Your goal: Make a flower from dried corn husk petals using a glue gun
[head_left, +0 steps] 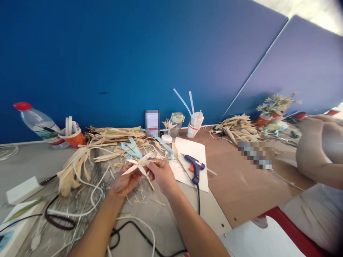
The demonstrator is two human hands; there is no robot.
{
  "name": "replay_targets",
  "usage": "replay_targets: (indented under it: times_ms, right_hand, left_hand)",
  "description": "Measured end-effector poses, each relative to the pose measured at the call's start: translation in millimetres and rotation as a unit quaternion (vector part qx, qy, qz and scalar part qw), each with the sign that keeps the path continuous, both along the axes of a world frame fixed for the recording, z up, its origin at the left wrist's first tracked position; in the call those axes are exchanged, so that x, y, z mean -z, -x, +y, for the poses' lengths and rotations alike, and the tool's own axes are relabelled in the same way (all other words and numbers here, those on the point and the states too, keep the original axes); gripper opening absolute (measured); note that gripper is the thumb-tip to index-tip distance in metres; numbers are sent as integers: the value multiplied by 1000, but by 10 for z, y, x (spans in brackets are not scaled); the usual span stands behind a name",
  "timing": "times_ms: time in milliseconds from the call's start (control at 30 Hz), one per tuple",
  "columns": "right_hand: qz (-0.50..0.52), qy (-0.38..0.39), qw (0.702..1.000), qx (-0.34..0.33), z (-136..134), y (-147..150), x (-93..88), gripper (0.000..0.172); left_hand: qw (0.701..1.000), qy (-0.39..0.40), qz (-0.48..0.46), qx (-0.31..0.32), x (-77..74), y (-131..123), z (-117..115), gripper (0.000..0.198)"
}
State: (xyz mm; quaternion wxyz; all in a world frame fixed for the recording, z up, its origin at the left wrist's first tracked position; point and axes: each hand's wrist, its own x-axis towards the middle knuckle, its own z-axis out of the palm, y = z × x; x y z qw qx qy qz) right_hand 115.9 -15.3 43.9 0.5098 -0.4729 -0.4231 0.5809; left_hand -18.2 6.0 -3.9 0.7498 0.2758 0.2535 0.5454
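Observation:
A pale corn-husk flower (139,164) with pointed petals is held between both hands above the desk. My left hand (128,182) is closed around its underside, the fingertips partly behind the petals. From the other side, my right hand (161,173) pinches a petal near the flower's centre. Just right of that hand, a blue hot glue gun (195,167) lies on a white sheet (202,149), a glue stick jutting from its back. Light blue ribbon (131,148) and loose dried husks (118,135) lie beyond the flower.
White cables (94,189) and a black cord (128,224) wind across the desk. Along the blue partition stand a tilted bottle (40,123), an orange cup (74,137), a phone (152,123) and a cup of glue sticks (193,129). Another person's arm (312,150) is at right.

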Motion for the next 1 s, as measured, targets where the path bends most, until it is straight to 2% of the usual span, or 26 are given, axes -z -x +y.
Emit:
replay_targets:
  times_ms: [300, 600, 833, 1000]
  right_hand:
    - [43, 5, 999, -10, -21, -14, -21, 24]
    - [33, 17, 999, -21, -21, -18, -32, 23]
    - [43, 14, 999, -18, -8, -31, -26, 23]
    - [50, 11, 998, -28, -1, -42, -17, 24]
  left_hand:
    - [1000, -5, 6, -1, 33, 15, 12, 11]
    - [1000, -28, 0, 13, 53, 43, 40, 2]
    - [998, -37, -23, 48, 44, 53, 26, 3]
    - [998, -39, -14, 42, 63, 50, 43, 4]
